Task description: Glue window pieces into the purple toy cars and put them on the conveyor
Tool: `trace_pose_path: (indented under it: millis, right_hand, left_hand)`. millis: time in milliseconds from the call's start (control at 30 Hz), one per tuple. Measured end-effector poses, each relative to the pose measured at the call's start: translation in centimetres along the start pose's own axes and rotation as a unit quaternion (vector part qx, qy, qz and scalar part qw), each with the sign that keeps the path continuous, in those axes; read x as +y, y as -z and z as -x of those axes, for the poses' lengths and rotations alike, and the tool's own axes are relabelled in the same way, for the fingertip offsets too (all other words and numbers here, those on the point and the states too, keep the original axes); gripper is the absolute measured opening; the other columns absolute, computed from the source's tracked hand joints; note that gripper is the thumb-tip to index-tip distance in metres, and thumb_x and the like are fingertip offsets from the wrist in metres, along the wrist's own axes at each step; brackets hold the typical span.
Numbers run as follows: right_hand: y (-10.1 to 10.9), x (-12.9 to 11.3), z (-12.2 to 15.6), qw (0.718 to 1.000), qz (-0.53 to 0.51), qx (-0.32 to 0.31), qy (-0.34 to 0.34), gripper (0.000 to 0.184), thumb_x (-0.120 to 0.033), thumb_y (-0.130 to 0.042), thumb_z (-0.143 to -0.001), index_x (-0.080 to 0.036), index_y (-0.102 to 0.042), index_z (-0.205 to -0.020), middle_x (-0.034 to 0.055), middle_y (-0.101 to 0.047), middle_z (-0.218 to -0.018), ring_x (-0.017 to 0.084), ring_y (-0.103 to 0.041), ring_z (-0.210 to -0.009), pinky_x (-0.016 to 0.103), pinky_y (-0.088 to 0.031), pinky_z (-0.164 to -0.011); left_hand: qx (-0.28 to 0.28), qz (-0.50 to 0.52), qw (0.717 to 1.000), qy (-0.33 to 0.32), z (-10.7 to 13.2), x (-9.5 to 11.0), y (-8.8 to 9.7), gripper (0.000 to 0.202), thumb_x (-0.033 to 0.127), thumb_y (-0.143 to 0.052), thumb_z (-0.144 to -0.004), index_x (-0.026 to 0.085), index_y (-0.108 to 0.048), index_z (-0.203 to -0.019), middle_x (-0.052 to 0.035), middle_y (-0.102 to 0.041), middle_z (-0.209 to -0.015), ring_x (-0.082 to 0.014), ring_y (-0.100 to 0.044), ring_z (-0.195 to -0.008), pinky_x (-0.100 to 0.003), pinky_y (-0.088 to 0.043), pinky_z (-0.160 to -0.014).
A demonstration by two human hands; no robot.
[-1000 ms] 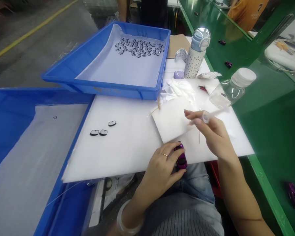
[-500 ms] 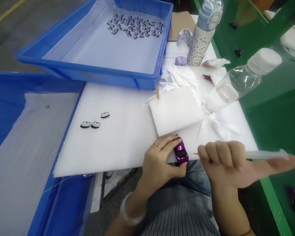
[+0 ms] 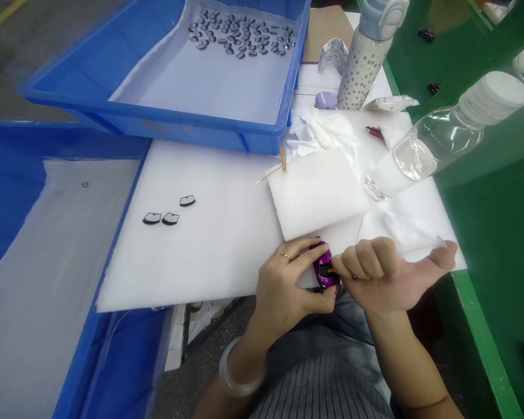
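Note:
My left hand [image 3: 290,288] grips a small purple toy car [image 3: 325,265] at the front edge of the white foam board, fingers at its far end and thumb at its near end. My right hand [image 3: 384,273] is closed around a syringe [image 3: 440,241], with the thumb stretched out to the plunger end. Most of the syringe is hidden by the fingers. Its orange-based needle reaches the dark window opening of the car; whether the tip touches cannot be seen. Left of my hands, three dark-edged clear window pieces [image 3: 170,219] lie on the foam board [image 3: 218,250].
A blue tray [image 3: 262,137] at the back holds many small dark-edged pieces. A foam block [image 3: 318,195] with toothpicks [image 3: 283,156] lies beyond my hands. A clear bottle [image 3: 436,145] and a dotted bottle [image 3: 363,70] stand right. Purple cars [image 3: 427,35] rest on the green surface [image 3: 502,209].
My right hand has moved left with the syringe, bringing the needle from beside the car to its window opening. My left hand keeps hold of the car. The view has shifted slightly.

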State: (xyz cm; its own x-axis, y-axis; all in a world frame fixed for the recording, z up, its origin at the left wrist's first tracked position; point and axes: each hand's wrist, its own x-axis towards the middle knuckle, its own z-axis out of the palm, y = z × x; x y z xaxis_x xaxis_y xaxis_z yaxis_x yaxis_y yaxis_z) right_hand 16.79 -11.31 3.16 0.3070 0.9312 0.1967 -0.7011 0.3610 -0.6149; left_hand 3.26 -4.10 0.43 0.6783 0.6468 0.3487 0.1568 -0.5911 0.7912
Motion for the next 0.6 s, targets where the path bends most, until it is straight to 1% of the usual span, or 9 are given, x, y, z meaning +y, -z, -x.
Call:
trace_pose_path:
  millis: [200,333,433,533,600]
  right_hand:
    - [-0.11,-0.17,-0.07,0.999,0.044,-0.02,-0.002,0.07,-0.083,-0.038,-0.076,-0.019,-0.022,-0.053,-0.0048,-0.01,-0.043,0.009,-0.015,-0.043,0.029,-0.017,-0.045]
    - [-0.07,-0.23,-0.12,0.997,0.071,-0.027,0.005,0.07,-0.083,-0.038,-0.076,-0.019,-0.022,-0.054,-0.0044,-0.011,-0.044,0.01,-0.017,-0.044,0.029,-0.019,-0.047]
    - [-0.16,-0.06,-0.09,0.997,0.072,-0.033,0.014,0.068,-0.08,-0.044,-0.074,-0.019,-0.025,-0.053,-0.0046,-0.013,-0.044,0.009,-0.019,-0.044,0.029,-0.019,-0.048]
    - [-0.61,0.11,0.15,0.997,0.069,-0.032,0.028,0.063,-0.074,-0.053,-0.071,-0.019,-0.028,-0.051,-0.0049,-0.018,-0.043,0.009,-0.02,-0.044,0.029,-0.019,-0.05]
    - [-1.01,0.09,0.41,0.995,0.09,-0.034,0.033,0.061,-0.072,-0.056,-0.071,-0.02,-0.029,-0.051,-0.0048,-0.02,-0.041,0.01,-0.02,-0.044,0.029,-0.018,-0.052]
  left_hand:
    - [0.001,-0.003,1.0,-0.007,-0.01,0.0,0.04,0.048,0.024,-0.07,-0.064,0.013,-0.072,-0.111,-0.01,-0.071,-0.113,-0.0265,-0.068,-0.101,-0.044,-0.061,-0.087]
    - [0.002,-0.001,1.0,-0.004,0.03,-0.09,0.0,0.047,0.024,-0.071,-0.064,0.018,-0.071,-0.111,-0.0083,-0.071,-0.114,-0.0267,-0.068,-0.101,-0.045,-0.061,-0.086]
    - [0.0,-0.002,1.0,-0.006,0.08,-0.11,-0.07,0.047,0.024,-0.071,-0.064,0.018,-0.071,-0.111,-0.0083,-0.071,-0.114,-0.0271,-0.068,-0.102,-0.045,-0.061,-0.085]
    - [0.001,-0.005,1.0,-0.009,0.1,-0.1,-0.12,0.047,0.024,-0.07,-0.064,0.017,-0.071,-0.11,-0.0088,-0.071,-0.113,-0.0274,-0.068,-0.101,-0.045,-0.061,-0.085]
    - [0.007,-0.003,1.0,-0.009,0.09,-0.09,-0.14,0.047,0.024,-0.07,-0.063,0.018,-0.071,-0.11,-0.0085,-0.071,-0.113,-0.0275,-0.068,-0.1,-0.045,-0.061,-0.084]
